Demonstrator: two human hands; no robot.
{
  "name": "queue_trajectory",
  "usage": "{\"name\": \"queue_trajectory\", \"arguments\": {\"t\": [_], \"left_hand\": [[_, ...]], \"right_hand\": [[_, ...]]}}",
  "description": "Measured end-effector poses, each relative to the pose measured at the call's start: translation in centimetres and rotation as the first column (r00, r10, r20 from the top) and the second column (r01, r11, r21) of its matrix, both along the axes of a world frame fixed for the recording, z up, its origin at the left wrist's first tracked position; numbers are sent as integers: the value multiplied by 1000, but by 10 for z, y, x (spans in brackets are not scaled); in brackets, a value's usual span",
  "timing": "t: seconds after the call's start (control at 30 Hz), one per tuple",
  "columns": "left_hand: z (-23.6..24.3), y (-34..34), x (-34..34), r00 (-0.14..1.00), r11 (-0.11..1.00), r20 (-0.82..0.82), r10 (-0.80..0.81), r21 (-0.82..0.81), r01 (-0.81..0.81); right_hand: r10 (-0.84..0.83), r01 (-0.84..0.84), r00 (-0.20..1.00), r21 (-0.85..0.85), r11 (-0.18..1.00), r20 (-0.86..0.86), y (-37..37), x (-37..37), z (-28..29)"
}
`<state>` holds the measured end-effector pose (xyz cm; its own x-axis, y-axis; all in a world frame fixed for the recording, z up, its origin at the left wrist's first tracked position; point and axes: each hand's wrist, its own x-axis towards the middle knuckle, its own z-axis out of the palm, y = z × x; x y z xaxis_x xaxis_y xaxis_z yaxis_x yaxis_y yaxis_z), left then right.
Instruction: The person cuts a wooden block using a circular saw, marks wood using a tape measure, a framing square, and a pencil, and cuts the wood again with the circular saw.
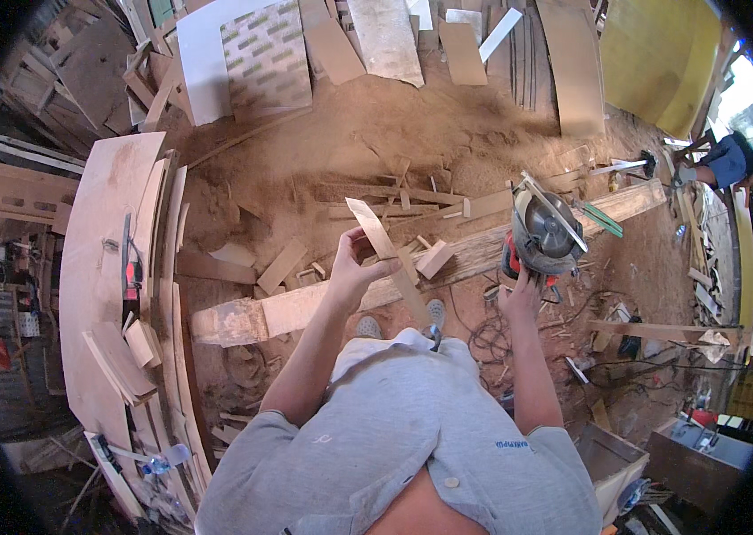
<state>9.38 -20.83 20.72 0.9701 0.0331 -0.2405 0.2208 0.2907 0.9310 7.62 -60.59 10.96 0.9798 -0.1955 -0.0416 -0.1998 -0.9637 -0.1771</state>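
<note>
My left hand (354, 267) grips a thin, narrow strip of wood (376, 234) that runs diagonally from upper left down toward my body. My right hand (519, 296) holds a hand-held circular saw (544, 234) by its handle, blade disc facing up, lifted beside the strip. Both hang above a long wooden beam (305, 303) lying on the sawdust floor, with small offcuts (434, 259) on and around it. My grey shoes (434, 310) show just behind the beam.
A curved plywood workbench (105, 267) with a red tool stands at left. Boards and panels (265, 58) lean at the back. A tangled cable (483, 339) lies on the floor. Another person (728, 160) bends over at far right. A wooden box (613, 459) sits lower right.
</note>
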Motion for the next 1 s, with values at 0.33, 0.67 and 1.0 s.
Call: {"name": "queue_trajectory", "arguments": {"t": [0.33, 0.67, 1.0], "left_hand": [[8, -27, 2, 998, 997, -29, 60, 42, -59], [11, -51, -16, 857, 925, -375, 354, 8, -379], [-75, 3, -117, 552, 586, -206, 808, 374, -719]], "right_hand": [[239, -278, 926, 100, 955, 294, 23, -24, 15], [713, -177, 701, 969, 174, 0, 102, 25, 105], [847, -14, 507, 981, 196, -162, 138, 40, 32]]}}
